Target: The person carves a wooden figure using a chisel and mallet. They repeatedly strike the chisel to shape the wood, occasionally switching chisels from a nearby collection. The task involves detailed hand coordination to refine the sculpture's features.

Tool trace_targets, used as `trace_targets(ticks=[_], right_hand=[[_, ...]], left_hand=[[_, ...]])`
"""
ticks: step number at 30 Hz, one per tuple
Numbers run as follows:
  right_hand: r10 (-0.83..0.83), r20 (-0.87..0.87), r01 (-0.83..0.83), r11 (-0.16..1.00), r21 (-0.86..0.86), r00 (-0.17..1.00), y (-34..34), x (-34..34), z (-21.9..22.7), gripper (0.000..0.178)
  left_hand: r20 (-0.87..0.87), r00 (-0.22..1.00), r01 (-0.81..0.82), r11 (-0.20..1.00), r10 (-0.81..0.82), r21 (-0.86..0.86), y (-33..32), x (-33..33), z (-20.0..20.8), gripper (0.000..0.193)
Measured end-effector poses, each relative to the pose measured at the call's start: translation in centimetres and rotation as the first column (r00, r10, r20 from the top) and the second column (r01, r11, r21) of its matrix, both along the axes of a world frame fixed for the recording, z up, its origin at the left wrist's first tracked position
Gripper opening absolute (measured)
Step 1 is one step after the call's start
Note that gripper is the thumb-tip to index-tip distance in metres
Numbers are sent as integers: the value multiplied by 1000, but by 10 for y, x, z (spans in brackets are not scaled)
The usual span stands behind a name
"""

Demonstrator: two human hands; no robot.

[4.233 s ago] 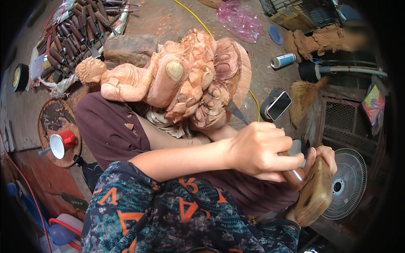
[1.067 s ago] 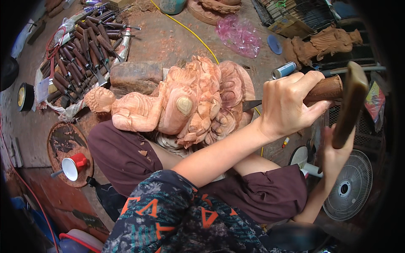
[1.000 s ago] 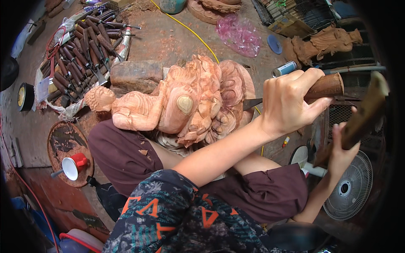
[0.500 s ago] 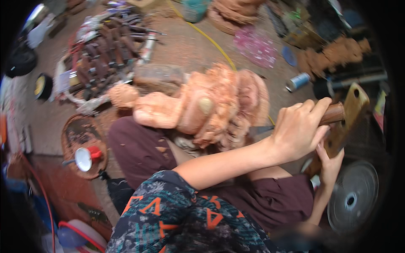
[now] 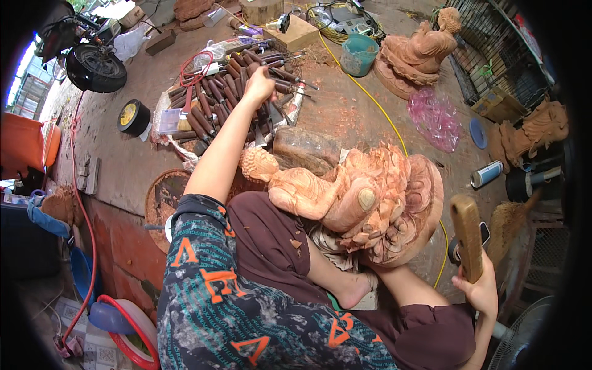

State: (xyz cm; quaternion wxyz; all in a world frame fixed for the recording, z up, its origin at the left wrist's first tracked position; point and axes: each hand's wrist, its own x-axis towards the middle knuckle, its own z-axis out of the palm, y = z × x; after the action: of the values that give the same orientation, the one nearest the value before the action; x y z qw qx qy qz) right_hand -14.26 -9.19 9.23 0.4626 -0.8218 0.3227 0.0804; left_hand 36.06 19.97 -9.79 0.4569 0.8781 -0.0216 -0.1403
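My left hand (image 5: 262, 85) reaches forward over a heap of wooden-handled carving chisels (image 5: 213, 92). Its fingers are curled in among the handles, and what they grip is hidden. At the right, my right hand (image 5: 483, 293) is closed around a flat wooden mallet (image 5: 468, 237), which stands nearly upright. Across my lap lies a carved wooden figure (image 5: 308, 191), its curly-haired head to the left and its broad petalled base to the right. A worn wooden block (image 5: 306, 150) sits just behind the figure.
Behind the figure are a teal bucket (image 5: 359, 54), another seated carving (image 5: 419, 46) and a pink plastic bag (image 5: 434, 119). A yellow cable (image 5: 370, 98) crosses the floor. A can (image 5: 486, 174) lies at the right, near a fan (image 5: 524, 339). A round basket (image 5: 161, 200) stands left.
My left hand has swung from the right side, where it held a wooden-handled tool, to the chisel heap. My right hand keeps the mallet, now lower and more upright. The view has shifted.
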Motion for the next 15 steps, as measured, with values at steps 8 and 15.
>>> trace_targets(ticks=[8,15], right_hand=[[298,-215,-331,934,-137,930,8,19,9,52],[360,-294,-409,904,-126,886,14,22,9,51]], left_hand=[[227,974,-89,932,7,351,-34,22,-50,62],[255,967,-80,923,-20,375,-19,37,-51,42]])
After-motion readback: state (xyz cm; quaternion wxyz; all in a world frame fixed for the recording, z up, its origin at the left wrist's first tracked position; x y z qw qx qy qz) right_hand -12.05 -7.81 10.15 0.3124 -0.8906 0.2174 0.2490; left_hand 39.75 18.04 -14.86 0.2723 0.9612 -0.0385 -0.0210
